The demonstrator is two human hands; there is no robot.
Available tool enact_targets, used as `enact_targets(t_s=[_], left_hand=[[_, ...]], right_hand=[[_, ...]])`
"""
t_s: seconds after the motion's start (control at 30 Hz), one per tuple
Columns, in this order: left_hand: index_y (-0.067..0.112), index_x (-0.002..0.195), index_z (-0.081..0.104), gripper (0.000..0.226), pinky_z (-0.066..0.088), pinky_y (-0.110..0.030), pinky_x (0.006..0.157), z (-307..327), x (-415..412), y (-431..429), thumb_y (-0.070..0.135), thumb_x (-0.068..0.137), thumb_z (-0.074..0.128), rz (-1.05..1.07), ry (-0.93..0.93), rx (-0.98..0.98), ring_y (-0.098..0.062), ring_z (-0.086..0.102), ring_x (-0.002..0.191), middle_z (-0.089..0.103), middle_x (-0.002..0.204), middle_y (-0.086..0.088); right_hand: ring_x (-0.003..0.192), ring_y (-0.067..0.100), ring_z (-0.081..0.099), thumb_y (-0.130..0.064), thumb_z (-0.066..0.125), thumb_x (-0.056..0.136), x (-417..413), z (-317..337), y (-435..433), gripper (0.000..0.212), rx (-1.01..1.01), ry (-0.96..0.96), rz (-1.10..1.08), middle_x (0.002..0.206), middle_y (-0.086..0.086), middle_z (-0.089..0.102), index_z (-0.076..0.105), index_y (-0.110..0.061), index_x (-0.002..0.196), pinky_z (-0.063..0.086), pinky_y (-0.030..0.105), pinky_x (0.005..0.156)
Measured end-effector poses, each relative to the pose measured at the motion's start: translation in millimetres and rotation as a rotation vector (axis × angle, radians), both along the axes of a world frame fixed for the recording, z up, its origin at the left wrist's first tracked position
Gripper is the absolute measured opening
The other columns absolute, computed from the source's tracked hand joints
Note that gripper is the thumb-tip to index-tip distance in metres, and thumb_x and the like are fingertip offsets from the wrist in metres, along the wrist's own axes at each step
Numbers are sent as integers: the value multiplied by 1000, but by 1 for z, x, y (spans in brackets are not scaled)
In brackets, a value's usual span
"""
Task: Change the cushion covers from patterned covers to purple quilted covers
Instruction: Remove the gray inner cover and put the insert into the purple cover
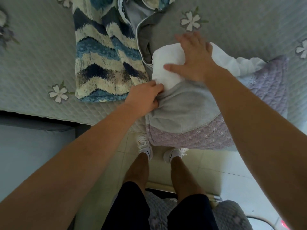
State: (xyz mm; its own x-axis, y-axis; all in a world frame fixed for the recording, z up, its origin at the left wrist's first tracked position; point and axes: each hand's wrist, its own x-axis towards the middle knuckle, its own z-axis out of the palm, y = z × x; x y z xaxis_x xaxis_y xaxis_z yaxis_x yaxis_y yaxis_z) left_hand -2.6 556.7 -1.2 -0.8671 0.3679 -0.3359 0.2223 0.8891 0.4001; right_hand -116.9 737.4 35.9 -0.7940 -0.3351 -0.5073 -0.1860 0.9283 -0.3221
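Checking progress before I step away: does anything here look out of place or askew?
Nothing spilled or damaged. The white cushion sticks halfway out of the purple cover, whose mouth is turned back showing grey lining. The patterned cover lies rumpled and unzipped beside it.

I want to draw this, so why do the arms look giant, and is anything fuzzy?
Head view: the wide lens stretches the edges, so both forearms balloon toward the bottom corners; the right hand on the white cushion looks slightly smeared, the left hand gripping the purple cover less so; light is dim, with glare bottom right.
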Motion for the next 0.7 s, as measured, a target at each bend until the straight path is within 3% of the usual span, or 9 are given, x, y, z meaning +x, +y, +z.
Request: enact_targets(t_s=[0.07, 0.13, 0.23, 0.33, 0.47, 0.53, 0.57, 0.63, 0.7], left_hand=[[16, 104, 62, 26, 39, -28, 54, 0, -1, -5, 17, 78, 60, 121, 99, 50, -29, 60, 74, 57, 100, -7], [14, 97, 66, 20, 44, -28, 52, 7, -4, -10, 17, 79, 60, 243, 243, 149, -24, 58, 68, 57, 101, -8], [13, 94, 62, 18, 39, -27, 49, 26, -16, -7, 22, 80, 57, 238, 416, 158, -20, 53, 71, 57, 103, -12], [11, 92, 61, 16, 35, -30, 54, 37, -20, 12, 19, 79, 56, 165, 460, 53, -31, 55, 82, 57, 98, -16], [12, 97, 63, 20, 42, -42, 72, 42, -2, 25, 17, 81, 54, 317, 363, -89, -35, 52, 92, 56, 99, -17], [10, 103, 61, 25, 42, -38, 69, 49, 9, 24, 23, 86, 47, 411, 213, -47, -34, 52, 94, 56, 102, -16], [10, 103, 61, 28, 40, -36, 68, 52, 13, 24, 27, 89, 43, 463, 166, -30, -34, 52, 94, 57, 102, -16], [12, 95, 60, 34, 41, -35, 70, 56, 18, 24, 38, 94, 38, 558, 89, -29, -33, 54, 95, 58, 102, -15], [15, 85, 56, 35, 49, -38, 74, 61, 18, 28, 45, 92, 39, 621, -19, -73, -32, 56, 92, 59, 101, -14]], right_hand=[[144, 28, 29, -66, 68, 76, 4, 1, 0, 106, 161, -83, 103, 154, 6, 37, 14, -23, 156, 9, 56, 119], [131, 33, 46, -55, 65, 84, 14, 8, 7, 82, 177, -85, 111, 143, 9, 51, 30, -21, 150, 24, 51, 113], [106, 37, 58, -33, 60, 89, 41, 29, 21, 41, 118, 51, 191, 114, 11, 65, 54, -18, 126, 39, 42, 91], [97, 34, 59, -26, 61, 86, 61, 43, 42, 37, 94, -16, 111, 98, 5, 60, 53, -16, 121, 39, 36, 74], [96, 16, 57, -34, 64, 88, 43, 58, 53, 51, -47, -380, -15, 108, -10, 61, 48, -28, 136, 41, 30, 76], [97, 11, 60, -53, 70, 80, 27, 72, 52, 41, -183, -459, -112, 105, -13, 65, 62, -30, 113, 42, 25, 81], [95, 13, 61, -57, 75, 74, 19, 77, 52, 41, -194, -401, -113, 100, -10, 66, 68, -26, 101, 43, 27, 81], [91, 20, 61, -54, 79, 68, 10, 77, 50, 35, -7, -159, 62, 93, -4, 66, 69, -24, 82, 43, 31, 80], [85, 19, 58, -47, 79, 70, 16, 73, 46, 29, 163, -84, 207, 92, -3, 66, 64, -24, 81, 39, 32, 81]])
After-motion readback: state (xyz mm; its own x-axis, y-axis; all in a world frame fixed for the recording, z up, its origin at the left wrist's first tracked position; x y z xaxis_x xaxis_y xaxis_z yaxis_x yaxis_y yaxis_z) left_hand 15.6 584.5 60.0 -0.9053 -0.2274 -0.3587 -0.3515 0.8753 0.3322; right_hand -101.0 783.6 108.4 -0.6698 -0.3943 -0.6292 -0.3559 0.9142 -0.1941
